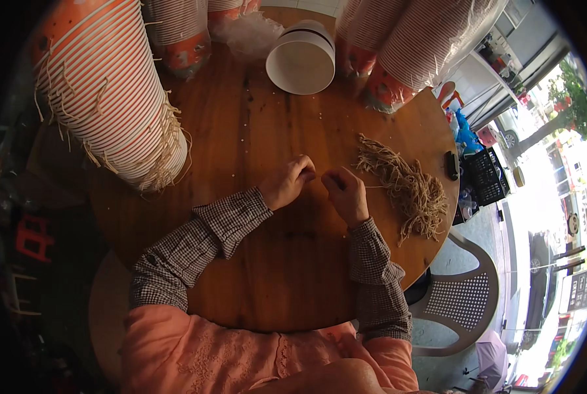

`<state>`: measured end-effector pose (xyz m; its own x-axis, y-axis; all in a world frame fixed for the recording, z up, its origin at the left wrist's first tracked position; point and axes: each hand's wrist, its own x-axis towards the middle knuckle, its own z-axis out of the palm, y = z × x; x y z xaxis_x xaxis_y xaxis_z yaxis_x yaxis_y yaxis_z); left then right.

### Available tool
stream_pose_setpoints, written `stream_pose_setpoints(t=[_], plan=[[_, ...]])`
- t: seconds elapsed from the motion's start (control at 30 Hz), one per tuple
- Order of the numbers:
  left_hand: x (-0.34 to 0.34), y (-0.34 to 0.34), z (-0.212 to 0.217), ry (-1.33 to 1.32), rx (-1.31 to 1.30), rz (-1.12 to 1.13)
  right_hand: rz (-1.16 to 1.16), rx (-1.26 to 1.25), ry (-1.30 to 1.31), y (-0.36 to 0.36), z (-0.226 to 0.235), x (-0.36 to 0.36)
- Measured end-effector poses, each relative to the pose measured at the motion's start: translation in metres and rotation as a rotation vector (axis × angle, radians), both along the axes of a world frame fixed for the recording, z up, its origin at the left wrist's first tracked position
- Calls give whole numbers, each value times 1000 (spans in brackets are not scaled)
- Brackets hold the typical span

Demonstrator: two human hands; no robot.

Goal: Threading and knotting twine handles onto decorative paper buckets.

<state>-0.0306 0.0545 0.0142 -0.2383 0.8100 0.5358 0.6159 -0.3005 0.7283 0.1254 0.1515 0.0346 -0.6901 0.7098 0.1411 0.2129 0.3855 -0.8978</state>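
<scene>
Above the middle of the round wooden table (287, 262), my left hand (289, 184) is closed, its fingertips pinched together. Just to its right, my right hand (347, 196) is closed in a pinch too, its fingertips turned toward the left ones with a small gap between. A thin pale strand shows at the outer side of my right hand; what the left fingertips hold is too small to make out. Right of my right hand lies a loose bundle of brown twine (408, 190). On the left leans a tall stack of nested paper cups (109, 92), with twine strands hanging around it.
At the back, white tubs or bowls (301, 62) sit nested on their side. Plastic-wrapped cup stacks (412, 56) stand back right, another (180, 36) back left by crumpled clear plastic (247, 33). A small black object (451, 165) lies at the right edge, near a chair (461, 299).
</scene>
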Motion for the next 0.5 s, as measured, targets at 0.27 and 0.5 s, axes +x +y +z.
stream_pose_setpoints(t=[0.27,0.5], plan=[[-127,93,-1,-98,319,410,-119,211,33,23,-15,-15],[-244,163,10,-22,332,641,-126,168,56,29,-20,-29]])
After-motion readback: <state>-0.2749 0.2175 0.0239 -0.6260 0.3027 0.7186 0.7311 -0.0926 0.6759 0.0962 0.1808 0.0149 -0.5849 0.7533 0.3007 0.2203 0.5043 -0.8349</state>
